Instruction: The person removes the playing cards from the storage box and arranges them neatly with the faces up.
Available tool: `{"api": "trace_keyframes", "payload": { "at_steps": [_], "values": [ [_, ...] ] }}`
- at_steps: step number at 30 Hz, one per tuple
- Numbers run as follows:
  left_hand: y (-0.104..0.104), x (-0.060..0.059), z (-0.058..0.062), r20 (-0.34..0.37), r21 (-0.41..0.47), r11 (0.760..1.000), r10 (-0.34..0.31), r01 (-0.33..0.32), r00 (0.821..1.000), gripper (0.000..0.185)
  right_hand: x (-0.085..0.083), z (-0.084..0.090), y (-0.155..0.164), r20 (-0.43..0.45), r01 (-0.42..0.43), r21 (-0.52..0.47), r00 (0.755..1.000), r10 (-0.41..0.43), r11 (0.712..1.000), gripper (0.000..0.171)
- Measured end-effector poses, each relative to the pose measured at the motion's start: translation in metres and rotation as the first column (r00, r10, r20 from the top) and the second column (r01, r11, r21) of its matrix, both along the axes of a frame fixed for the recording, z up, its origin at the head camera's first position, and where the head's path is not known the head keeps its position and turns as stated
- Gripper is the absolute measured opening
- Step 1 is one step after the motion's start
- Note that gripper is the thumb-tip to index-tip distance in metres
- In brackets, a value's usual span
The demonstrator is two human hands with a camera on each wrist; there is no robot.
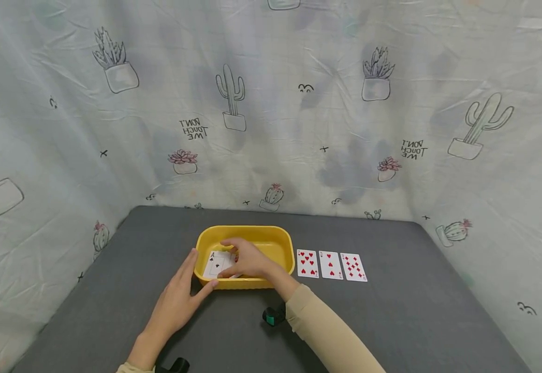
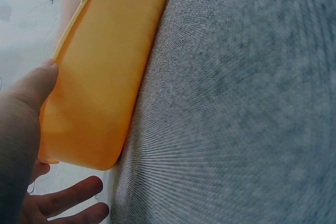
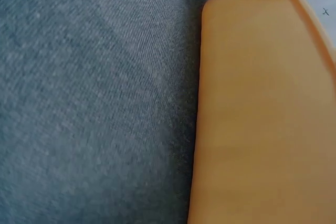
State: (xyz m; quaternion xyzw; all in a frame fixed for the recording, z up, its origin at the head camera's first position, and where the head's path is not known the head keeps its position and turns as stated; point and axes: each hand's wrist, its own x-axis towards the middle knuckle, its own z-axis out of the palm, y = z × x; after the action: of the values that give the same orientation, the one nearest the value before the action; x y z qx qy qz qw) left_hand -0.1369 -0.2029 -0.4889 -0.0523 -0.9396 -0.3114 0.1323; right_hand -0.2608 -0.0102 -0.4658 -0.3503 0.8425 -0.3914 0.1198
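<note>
In the head view, a yellow plastic tray [image 1: 280, 280] sits on the dark table. My left hand [image 1: 175, 300] is at its front left corner, thumb on the front rim and fingers stretched along the left side. The left wrist view shows the thumb at the rim and loose fingers past the tray's end. My right hand [image 1: 247, 259] reaches inside over white playing cards [image 1: 215, 265], the ace of clubs showing at the left. Its thumb and fingers are bent around the near and far card edges. The palm hides the cards' right part.
To the tray's right, three face-up playing cards lie side by side: one with several hearts [image 1: 308, 264], a three of hearts [image 1: 331, 265] and one with several diamonds [image 1: 353, 267]. A pale curtain with cactus drawings [image 1: 271, 129] hangs behind the grey table [image 1: 392, 321].
</note>
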Motion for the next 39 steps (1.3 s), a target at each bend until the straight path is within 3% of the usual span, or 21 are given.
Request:
{"api": "trace_keyframes", "payload": {
  "at_steps": [5, 18, 31, 39],
  "values": [
    [0.000, 0.000, -0.001, -0.008, -0.001, 1.000, 0.003, -0.003, 1.000, 0.098, -0.001, 0.001, -0.003, 0.029, -0.004, -0.003, 1.000, 0.004, 1.000, 0.081],
    [0.000, 0.000, 0.002, 0.021, -0.003, 1.000, 0.002, -0.002, 1.000, 0.099, -0.007, -0.003, -0.005, -0.148, 0.098, 0.136, 0.986, -0.078, 0.986, 0.085],
    [0.001, -0.002, 0.005, 0.021, -0.004, 1.000, 0.007, -0.007, 1.000, 0.099, -0.012, -0.002, -0.003, -0.008, 0.177, 0.073, 0.984, -0.177, 0.981, 0.091],
    [-0.001, -0.003, 0.003, 0.039, -0.012, 1.000, 0.021, -0.020, 0.999, 0.100, -0.014, -0.006, -0.006, -0.025, 0.192, 0.115, 0.981, -0.191, 0.975, 0.092]
  ]
}}
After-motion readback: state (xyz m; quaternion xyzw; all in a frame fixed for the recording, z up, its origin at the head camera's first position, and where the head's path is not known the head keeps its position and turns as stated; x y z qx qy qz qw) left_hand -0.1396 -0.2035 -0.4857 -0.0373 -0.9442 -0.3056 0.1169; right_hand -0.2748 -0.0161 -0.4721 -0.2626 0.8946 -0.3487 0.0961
